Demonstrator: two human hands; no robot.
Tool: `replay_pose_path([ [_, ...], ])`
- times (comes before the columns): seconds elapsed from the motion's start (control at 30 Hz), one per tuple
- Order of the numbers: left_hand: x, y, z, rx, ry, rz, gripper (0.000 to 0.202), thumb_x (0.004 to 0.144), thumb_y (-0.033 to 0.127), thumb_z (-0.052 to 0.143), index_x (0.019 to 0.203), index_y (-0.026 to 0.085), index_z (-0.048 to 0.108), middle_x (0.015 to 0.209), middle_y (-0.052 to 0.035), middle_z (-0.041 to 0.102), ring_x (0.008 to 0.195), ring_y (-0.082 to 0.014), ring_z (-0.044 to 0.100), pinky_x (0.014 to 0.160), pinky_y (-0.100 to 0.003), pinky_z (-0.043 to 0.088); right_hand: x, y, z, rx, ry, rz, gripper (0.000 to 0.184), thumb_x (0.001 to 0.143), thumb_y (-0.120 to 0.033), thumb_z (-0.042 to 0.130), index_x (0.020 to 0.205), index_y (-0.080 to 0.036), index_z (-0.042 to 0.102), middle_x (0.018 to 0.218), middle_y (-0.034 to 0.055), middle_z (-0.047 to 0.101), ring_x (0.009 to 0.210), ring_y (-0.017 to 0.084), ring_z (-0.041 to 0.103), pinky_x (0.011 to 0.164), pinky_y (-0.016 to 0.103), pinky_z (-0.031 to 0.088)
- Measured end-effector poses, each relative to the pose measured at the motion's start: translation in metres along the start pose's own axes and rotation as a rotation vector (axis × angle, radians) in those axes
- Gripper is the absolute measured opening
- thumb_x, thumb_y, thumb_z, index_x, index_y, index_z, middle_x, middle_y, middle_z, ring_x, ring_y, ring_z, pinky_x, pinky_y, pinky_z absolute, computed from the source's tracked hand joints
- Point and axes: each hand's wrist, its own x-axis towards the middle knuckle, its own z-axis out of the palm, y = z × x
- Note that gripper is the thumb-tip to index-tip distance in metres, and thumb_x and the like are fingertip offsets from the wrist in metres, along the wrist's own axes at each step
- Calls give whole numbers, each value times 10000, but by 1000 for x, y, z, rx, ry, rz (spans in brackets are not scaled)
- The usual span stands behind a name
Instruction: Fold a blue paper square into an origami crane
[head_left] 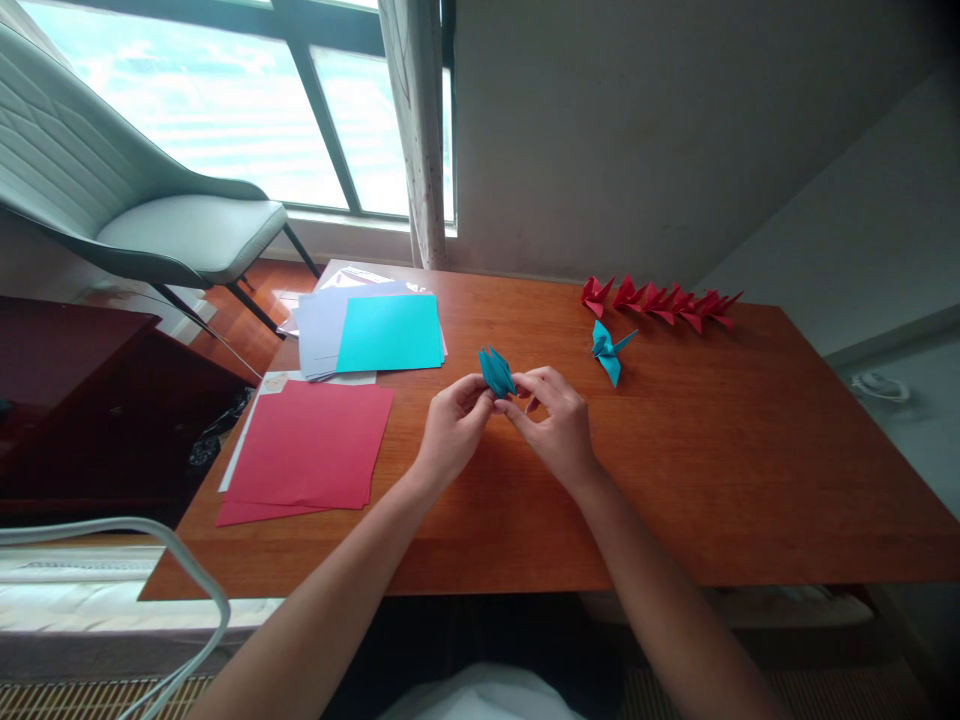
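Observation:
A half-folded teal paper figure (496, 372) is pinched between both hands just above the wooden table (675, 480). My left hand (452, 428) grips its lower left side with closed fingers. My right hand (555, 420) pinches its lower right edge with thumb and forefinger. A finished teal paper crane (609, 350) lies on the table just beyond my right hand. Behind it, a row of several red paper cranes (664, 301) lines the far edge by the wall.
A stack of red paper sheets (309, 450) lies at the left of the table. A teal sheet (390, 333) rests on pale lavender sheets (319, 335) at the far left. A grey chair (135, 210) stands by the window. A white cable (187, 590) curves at lower left.

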Motion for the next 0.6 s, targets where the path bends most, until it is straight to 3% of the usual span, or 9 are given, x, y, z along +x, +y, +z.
replay_pose_path([
  [0.6, -1, -2, -1, 69, -33, 23, 139, 845, 270, 644, 848, 160, 728, 850, -52, 738, 757, -163, 652, 739, -266, 522, 2, -2, -2, 17, 25, 27, 196, 883, -155, 546, 993, -227, 691, 902, 47, 676, 726, 168, 630, 652, 293, 541],
])
